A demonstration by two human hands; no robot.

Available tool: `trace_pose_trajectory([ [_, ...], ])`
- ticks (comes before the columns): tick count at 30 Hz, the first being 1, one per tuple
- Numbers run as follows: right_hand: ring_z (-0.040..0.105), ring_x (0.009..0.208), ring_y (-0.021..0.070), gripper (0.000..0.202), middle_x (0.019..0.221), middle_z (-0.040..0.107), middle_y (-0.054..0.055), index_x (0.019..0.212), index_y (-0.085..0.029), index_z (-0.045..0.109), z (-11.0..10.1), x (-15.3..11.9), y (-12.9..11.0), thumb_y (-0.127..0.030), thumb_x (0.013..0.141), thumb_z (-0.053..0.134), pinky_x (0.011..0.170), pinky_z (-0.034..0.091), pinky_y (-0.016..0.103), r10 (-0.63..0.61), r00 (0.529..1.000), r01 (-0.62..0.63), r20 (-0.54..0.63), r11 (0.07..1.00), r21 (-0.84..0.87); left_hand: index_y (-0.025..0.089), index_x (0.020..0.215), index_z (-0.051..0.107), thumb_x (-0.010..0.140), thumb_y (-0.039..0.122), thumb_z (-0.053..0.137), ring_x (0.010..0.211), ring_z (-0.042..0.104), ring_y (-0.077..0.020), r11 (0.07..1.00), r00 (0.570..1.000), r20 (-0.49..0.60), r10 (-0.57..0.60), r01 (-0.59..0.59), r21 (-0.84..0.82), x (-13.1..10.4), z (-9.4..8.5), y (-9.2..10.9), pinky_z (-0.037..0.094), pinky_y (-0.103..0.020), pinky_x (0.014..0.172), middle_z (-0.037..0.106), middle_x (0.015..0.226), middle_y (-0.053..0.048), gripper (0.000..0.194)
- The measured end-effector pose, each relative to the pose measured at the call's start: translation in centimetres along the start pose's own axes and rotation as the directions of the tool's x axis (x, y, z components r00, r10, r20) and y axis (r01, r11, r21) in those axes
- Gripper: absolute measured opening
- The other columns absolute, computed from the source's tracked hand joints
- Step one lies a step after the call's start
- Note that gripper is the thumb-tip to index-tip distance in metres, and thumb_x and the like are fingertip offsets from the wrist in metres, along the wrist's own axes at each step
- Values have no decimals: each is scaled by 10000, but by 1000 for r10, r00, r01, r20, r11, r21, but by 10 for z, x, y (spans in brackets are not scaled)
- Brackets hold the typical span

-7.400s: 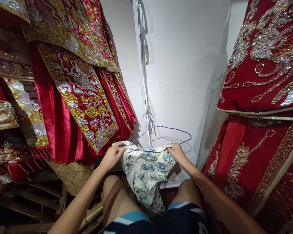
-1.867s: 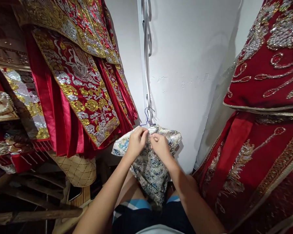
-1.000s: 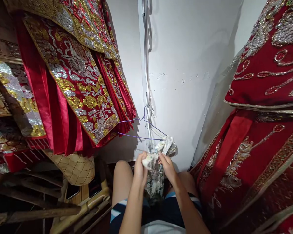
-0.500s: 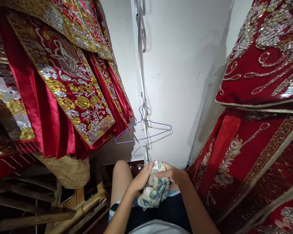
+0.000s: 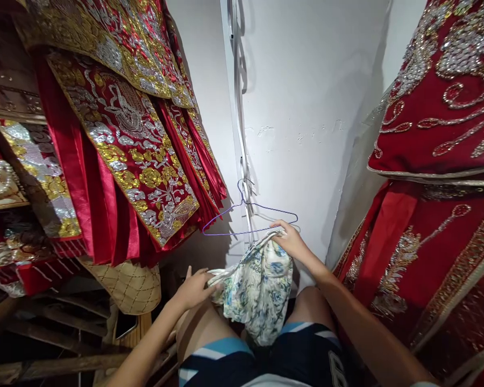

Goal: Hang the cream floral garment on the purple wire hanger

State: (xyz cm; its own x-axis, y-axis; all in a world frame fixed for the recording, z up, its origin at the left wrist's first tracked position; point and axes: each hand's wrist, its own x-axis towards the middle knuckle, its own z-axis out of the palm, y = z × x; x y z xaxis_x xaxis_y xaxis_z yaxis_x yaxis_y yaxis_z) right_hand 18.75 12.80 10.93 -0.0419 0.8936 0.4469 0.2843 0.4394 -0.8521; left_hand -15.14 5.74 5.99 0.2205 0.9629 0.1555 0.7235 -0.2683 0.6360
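Observation:
A floral cloth piece in white, green and blue hangs between my two hands, above my lap. My left hand grips its left end, where white bands or straps gather. At its upper right edge, my right hand pinches the top, close to the lower bar of a thin purple hanger. The hanger hooks onto a white rail or strip on the wall. The cloth's lower part droops in folds between my knees.
Red embroidered garments with gold and silver hang at the left, and beaded red garments at the right. A wooden frame seat with a phone on it stands at the lower left. The white wall lies ahead.
My hands have moved apart, left hand to the left and right hand up and right. The bunched cloth is now spread between them. The view has shifted slightly.

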Motion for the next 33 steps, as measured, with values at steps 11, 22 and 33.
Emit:
trace_pose_trajectory([
  [11,338,531,111,247,495,384,-59,510,-214,430,0,16,21,-368,663,546,506,259,233,75,996,-73,40,996,-45,197,1042,706,806,415,526,1065,639,-312,998,996,-90,-16,22,62,39,-52,11,445,-410,977,724,1131,-87,369],
  [22,471,583,145,144,587,518,-29,703,-185,582,0,-8,7,-314,675,524,555,351,241,39,999,-40,-18,998,-58,169,1087,594,804,208,444,867,622,-190,944,899,-288,329,-325,61,87,-50,73,482,-321,837,675,965,-60,322],
  [33,567,678,192,196,635,631,28,724,-142,711,-82,28,16,-247,674,553,643,400,283,34,999,-41,-38,974,-222,162,989,703,866,323,498,981,604,-221,921,878,-281,388,-383,77,89,-73,70,454,-340,915,653,1000,-83,288],
])
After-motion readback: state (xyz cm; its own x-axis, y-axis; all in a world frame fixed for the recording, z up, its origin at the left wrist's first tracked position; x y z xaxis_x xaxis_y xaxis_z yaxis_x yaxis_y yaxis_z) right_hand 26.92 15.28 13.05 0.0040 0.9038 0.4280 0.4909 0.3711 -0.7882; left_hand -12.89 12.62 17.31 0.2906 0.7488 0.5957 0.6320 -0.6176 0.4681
